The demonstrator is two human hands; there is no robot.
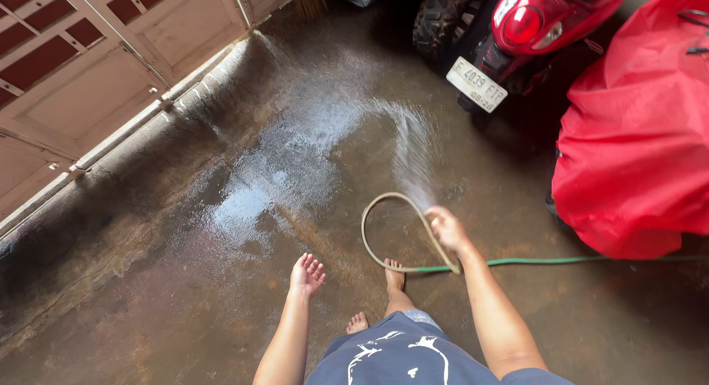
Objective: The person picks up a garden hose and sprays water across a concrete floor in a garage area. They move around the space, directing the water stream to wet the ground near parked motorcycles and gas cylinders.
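Right hand (pixel 446 227) closed round the end of a thin, pale-tan and green rubber garden hose (pixel 384 208), with a water spray (pixel 410 145) fanning forward from the grip over the brown concrete floor (pixel 148 296). Left hand (pixel 306 274) open, fingers spread, empty, left of the hose loop. Floor ahead of the hose already wet and glistening toward the cream metal gate (pixel 96 82); nearer stretch duller, judged less rinsed; red scooter (pixel 532 23) and red fabric cover (pixel 635 141) right of the spray.

Right hand (pixel 446 227) grip closed, arm extended forward; left hand (pixel 306 275) open, fingers spread, empty.
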